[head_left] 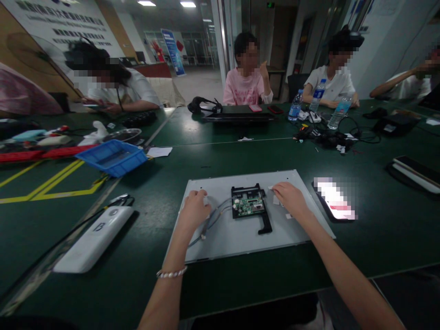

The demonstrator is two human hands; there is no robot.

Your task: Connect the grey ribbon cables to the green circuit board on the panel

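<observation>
A flat light-grey panel (220,247) lies on the table in front of me. On its middle sits a green circuit board (248,207) in a black plastic bracket (265,223). Grey cables (215,217) run from the board's left side towards the panel's lower left. My left hand (195,211) is over the panel's left part, fingers curled together, with a whitish bit at the fingertips that is too small to name. Right of the bracket, my right hand (291,198) pinches a small white piece (270,188). White patches (276,200) show on the panel below that hand.
A lit phone (333,199) lies right of the panel. To the left are a white power bank (96,238) with a cable and a blue plastic basket (113,156). Farther off stand water bottles (316,94) and a dark flat screen (239,117). Several people sit around the table.
</observation>
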